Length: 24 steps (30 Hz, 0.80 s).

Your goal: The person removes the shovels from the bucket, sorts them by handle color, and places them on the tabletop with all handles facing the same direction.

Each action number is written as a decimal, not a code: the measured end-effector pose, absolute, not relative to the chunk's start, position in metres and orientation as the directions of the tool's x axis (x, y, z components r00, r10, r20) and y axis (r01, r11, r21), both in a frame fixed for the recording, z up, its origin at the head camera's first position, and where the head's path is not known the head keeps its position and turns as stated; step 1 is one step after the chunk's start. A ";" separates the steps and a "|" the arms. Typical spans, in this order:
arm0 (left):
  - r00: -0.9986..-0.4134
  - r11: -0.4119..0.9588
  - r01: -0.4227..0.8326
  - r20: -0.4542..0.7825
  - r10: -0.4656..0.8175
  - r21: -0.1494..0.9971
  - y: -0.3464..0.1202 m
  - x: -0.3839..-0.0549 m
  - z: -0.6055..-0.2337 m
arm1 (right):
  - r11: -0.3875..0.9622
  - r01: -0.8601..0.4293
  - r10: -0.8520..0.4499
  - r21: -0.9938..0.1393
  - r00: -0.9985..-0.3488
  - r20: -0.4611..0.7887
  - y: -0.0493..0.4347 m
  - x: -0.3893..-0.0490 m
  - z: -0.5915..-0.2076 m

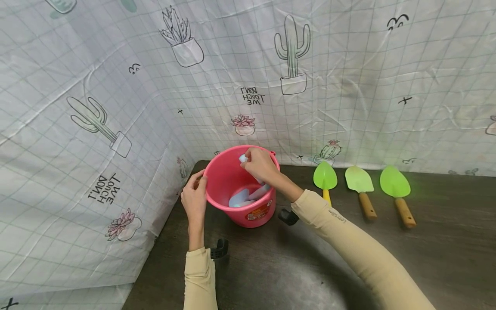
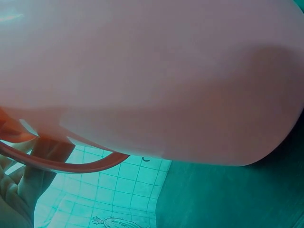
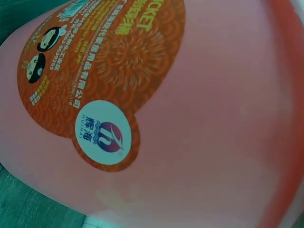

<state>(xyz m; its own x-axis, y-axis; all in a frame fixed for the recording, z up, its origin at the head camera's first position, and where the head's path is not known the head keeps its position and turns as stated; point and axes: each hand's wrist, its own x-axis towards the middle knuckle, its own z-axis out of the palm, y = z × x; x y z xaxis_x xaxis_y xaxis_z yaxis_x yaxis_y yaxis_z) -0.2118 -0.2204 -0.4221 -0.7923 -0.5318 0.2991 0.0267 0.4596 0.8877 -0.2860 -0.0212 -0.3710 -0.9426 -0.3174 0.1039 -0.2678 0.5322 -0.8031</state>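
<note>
A pink bucket (image 1: 220,172) stands on the dark table near the corner of the cloth backdrop. My left hand (image 1: 195,196) grips its rim at the left side, thumb toward the inside. Over the bucket's mouth, my right hand (image 1: 261,165) pinches a light-blue piece (image 1: 243,158); its lower part is hidden behind the hand. Several pale blue plastic pieces with flat, rounded ends (image 1: 239,197) lie at the bucket's bottom. The bucket's wall (image 2: 156,85) fills most of the left wrist view. Its orange label (image 3: 128,57) shows in the right wrist view.
Three green-bladed hand trowels lie in a row on the right: one with a yellow handle (image 1: 325,176), a paler one (image 1: 359,180) and another (image 1: 395,183) with wooden handles. A patterned cloth (image 1: 348,86) hangs behind and to the left.
</note>
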 end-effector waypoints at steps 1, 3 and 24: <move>-0.793 0.459 0.026 0.298 -0.532 0.888 -0.220 -0.212 -0.422 | 0.532 -0.273 -0.320 -0.802 -0.941 0.108 -0.022 -0.287 -0.372; -0.794 0.458 0.024 0.295 -0.531 0.888 -0.220 -0.212 -0.422 | 0.534 -0.287 -0.323 -0.795 -0.939 0.122 -0.023 -0.289 -0.373; -0.798 0.441 0.024 0.283 -0.532 0.897 -0.221 -0.210 -0.423 | 0.593 -0.272 -0.356 -0.758 -0.933 0.056 -0.029 -0.296 -0.379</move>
